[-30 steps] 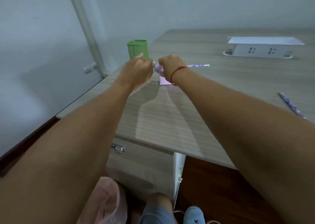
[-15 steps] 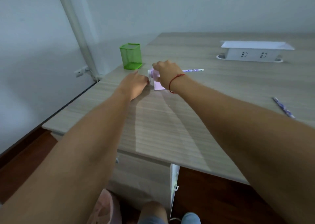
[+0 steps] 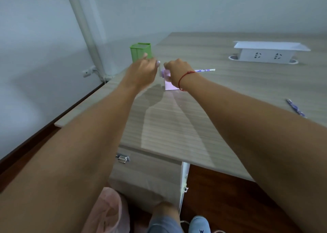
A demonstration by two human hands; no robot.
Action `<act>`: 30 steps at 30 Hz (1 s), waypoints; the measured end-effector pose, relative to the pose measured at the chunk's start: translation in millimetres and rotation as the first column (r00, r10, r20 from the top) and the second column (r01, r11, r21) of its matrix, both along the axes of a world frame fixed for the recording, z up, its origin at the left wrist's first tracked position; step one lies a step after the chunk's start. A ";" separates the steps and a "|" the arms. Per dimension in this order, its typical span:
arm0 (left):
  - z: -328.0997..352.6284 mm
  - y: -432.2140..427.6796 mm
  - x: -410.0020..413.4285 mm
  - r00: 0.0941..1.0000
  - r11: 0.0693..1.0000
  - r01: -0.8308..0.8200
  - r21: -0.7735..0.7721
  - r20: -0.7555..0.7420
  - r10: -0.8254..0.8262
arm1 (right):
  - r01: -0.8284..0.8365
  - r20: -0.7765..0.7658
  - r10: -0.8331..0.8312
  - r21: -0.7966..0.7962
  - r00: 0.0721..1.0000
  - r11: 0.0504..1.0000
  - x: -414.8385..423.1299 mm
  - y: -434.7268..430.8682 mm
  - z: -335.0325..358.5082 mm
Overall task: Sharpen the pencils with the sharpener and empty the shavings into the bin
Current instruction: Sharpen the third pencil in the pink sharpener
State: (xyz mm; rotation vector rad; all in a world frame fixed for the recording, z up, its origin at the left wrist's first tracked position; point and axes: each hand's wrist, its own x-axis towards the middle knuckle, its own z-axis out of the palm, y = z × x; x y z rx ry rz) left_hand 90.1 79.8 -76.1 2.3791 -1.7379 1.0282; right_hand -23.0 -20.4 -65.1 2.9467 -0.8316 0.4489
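Observation:
A lilac sharpener [image 3: 169,86] stands on the wooden desk [image 3: 177,126], mostly hidden by my hands. A patterned purple pencil [image 3: 205,70] sticks out of its right side, lying level. My right hand [image 3: 177,70], with a red string on the wrist, is clamped over the sharpener's top. My left hand [image 3: 143,69] is closed at the sharpener's left side around its small crank [image 3: 161,72], raised a little above the desk. A second purple pencil [image 3: 295,108] lies loose at the desk's right.
A green mesh pen holder [image 3: 140,51] stands just behind my left hand. A white socket box [image 3: 265,53] sits at the back right. Below the desk's front edge are a drawer unit [image 3: 146,172], a pink bin bag [image 3: 108,213] on the floor, and my foot.
My left hand dipped toward the desk half a second ago and has come back up beside the sharpener, a turning motion. My right hand stayed on the sharpener. The pencil still sticks out to the right.

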 end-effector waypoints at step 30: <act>-20.5 6.9 -0.4 0.966 0.984 0.148 -0.096 -0.199 -0.164 | -0.024 0.037 0.021 0.071 0.999 0.997 -2.9 -2.0 1.3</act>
